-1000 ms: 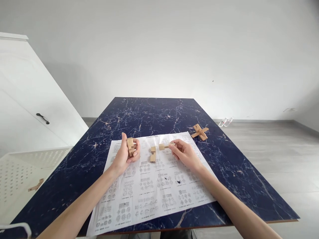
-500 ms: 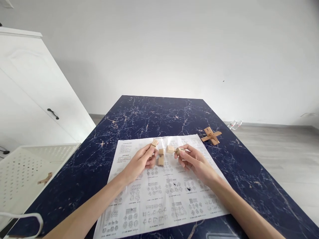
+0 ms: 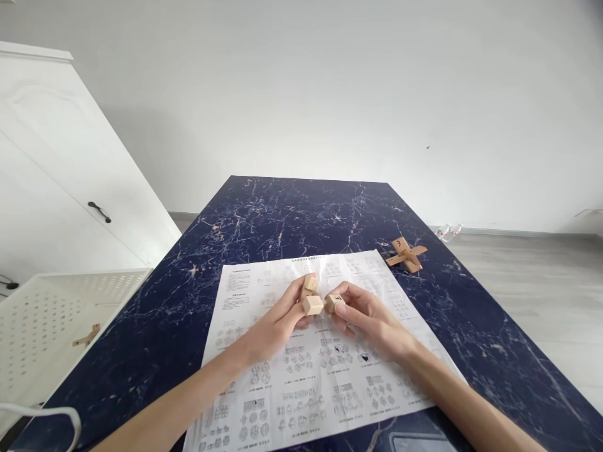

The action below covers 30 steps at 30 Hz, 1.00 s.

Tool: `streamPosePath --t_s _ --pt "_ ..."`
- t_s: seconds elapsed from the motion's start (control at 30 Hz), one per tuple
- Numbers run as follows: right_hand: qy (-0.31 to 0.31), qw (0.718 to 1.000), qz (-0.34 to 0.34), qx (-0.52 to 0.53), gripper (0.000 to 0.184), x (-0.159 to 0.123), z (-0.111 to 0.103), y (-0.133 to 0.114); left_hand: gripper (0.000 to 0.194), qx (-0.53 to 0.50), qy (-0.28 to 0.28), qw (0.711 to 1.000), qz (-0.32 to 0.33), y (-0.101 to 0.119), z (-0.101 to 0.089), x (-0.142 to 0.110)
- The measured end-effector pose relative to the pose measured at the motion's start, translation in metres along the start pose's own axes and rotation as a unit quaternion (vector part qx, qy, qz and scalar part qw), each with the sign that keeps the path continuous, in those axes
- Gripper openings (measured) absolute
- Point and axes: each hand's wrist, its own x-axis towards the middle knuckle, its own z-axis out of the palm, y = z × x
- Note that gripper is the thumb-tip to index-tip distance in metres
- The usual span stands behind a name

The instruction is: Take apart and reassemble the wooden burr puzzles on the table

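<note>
Above the printed sheet, my two hands meet. My left hand is closed around a light wooden puzzle piece, whose upper end shows past the fingertips. Between thumb and fingers, my right hand grips a notched wooden piece with a dark mark on it. Its far block end reaches across to my left thumb and overlaps the left hand's piece in view; I cannot tell whether they touch. The piece that lay on the paper is not visible now.
A crossed wooden puzzle stands at the table's right side. To the left is a white perforated basket with a small wooden piece in it. A dark rectangular object shows at the near edge. The table is blue marbled.
My left hand has moved right and turned, bringing its wooden piece to the right hand's piece. The loose piece on the sheet has gone from sight. The camera view has shifted somewhat.
</note>
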Motion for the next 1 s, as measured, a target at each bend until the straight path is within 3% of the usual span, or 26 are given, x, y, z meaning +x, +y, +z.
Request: streamPosePath --t_s 0.23,0.43,1.0 --pt "0.014 0.998 0.016 -0.051 0.038 0.001 0.005 -0.006 0.073 0.043 -0.020 0.999 0.000 -0.004 0.001 -0.006" --pt "0.061 0.987 -0.047 -0.141 0.040 0.000 0.005 -0.001 0.062 0.014 -0.013 0.999 0.047 -0.005 0.009 -0.005" --pt "0.074 0.958 -0.097 -0.261 0.031 -0.006 0.015 -0.006 0.051 0.066 -0.001 0.994 0.084 -0.005 0.013 -0.002"
